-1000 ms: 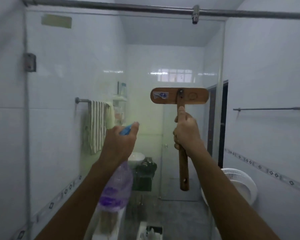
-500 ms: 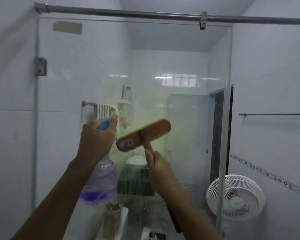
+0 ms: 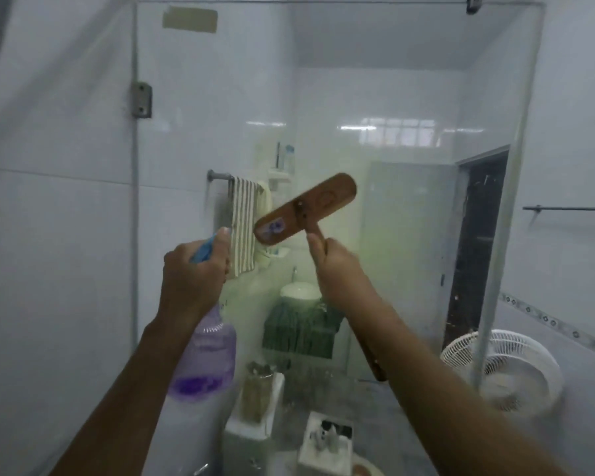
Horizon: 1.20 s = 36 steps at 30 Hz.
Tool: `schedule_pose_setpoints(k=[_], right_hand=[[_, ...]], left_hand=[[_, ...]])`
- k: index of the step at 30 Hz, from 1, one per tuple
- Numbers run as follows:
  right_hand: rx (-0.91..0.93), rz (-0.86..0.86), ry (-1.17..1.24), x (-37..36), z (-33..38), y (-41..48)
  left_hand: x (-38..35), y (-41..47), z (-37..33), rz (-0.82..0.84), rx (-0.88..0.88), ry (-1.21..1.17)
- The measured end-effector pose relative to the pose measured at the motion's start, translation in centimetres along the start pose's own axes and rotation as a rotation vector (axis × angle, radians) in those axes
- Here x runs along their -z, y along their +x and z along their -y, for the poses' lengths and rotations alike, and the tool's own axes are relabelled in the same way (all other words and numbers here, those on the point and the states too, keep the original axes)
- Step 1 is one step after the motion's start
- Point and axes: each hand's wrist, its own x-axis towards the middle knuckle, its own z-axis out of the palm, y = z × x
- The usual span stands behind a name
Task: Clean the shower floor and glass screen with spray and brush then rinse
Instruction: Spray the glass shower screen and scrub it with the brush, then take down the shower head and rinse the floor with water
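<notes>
A white-tiled bathroom shows through the glass screen. At centre frame, the right hand grips the stiff wooden brush by its handle; the left hand clasps the light, likely slippery spray bottle at the neck.

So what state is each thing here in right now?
Left hand: gripping the spray bottle.
Right hand: gripping the brush handle.
Spray bottle: held upright, a little purple liquid at the bottom.
Brush: head tilted, raised at the glass.
Glass screen: hazy, streaked.
Striped towel: hanging on its rail.
Fan: standing behind the glass edge.
</notes>
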Motion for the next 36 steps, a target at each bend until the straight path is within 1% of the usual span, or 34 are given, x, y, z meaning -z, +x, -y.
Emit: schedule_pose_setpoints(k=[2,3,4,6,11,12,14,17,21,23,25,27,30,31,33,36], right_hand=[[0.019,0.202,-0.074,-5.4,-1.2,-3.9],[0.038,0.244,-0.101,-7.0,-1.6,-5.0],[0.052,0.251,-0.109,-7.8,-1.4,-5.5],[0.055,0.204,-0.111,-7.5,-0.1,-4.4],[0.053,-0.055,0.054,-4.0,3.8,0.4],[0.058,-0.076,0.084,-3.8,4.1,0.6],[0.051,-0.030,0.108,-5.7,3.6,-0.2],[0.026,0.179,0.070,-11.7,-0.3,-4.7],[-0.094,0.458,0.076,-19.3,-7.8,-14.4],[-0.130,0.576,0.107,-21.2,-11.0,-18.2],[-0.148,0.718,0.104,-22.8,-14.4,-21.5],[-0.176,0.822,0.094,-24.4,-17.4,-25.1],[-0.263,0.958,0.149,-26.6,-20.5,-30.8],[-0.272,1.041,0.144,-27.6,-21.5,-33.9],[-0.274,1.164,0.111,-29.2,-23.6,-39.0],[-0.222,1.376,0.017,-32.5,-27.6,-48.1]], left_hand=[[0.8,-0.8,0.9,-0.013,-0.022,0.037],[1.1,-1.2,1.1,-0.015,-0.027,0.044],[1.5,-1.6,1.4,-0.018,-0.026,0.049],[2.4,-2.2,2.2,-0.034,-0.027,0.067],[4.2,-3.4,4.4,-0.025,0.001,0.117],[4.3,-3.7,4.3,-0.019,-0.003,0.116],[4.6,-4.6,4.7,-0.030,-0.002,0.116],[4.6,-6.8,5.7,-0.057,0.015,0.129],[4.6,-11.9,8.3,-0.092,0.055,0.166],[4.5,-15.2,9.6,-0.092,0.073,0.210],[4.4,-19.7,11.8,-0.126,0.132,0.299],[4.6,-25.3,14.8,-0.160,0.214,0.412],[5.8,-34.1,18.6,-0.173,0.371,0.509],[6.5,-38.1,20.1,-0.189,0.437,0.552],[7.6,-44.8,22.2,-0.209,0.539,0.600],[8.9,-55.6,25.8,-0.240,0.740,0.676]])
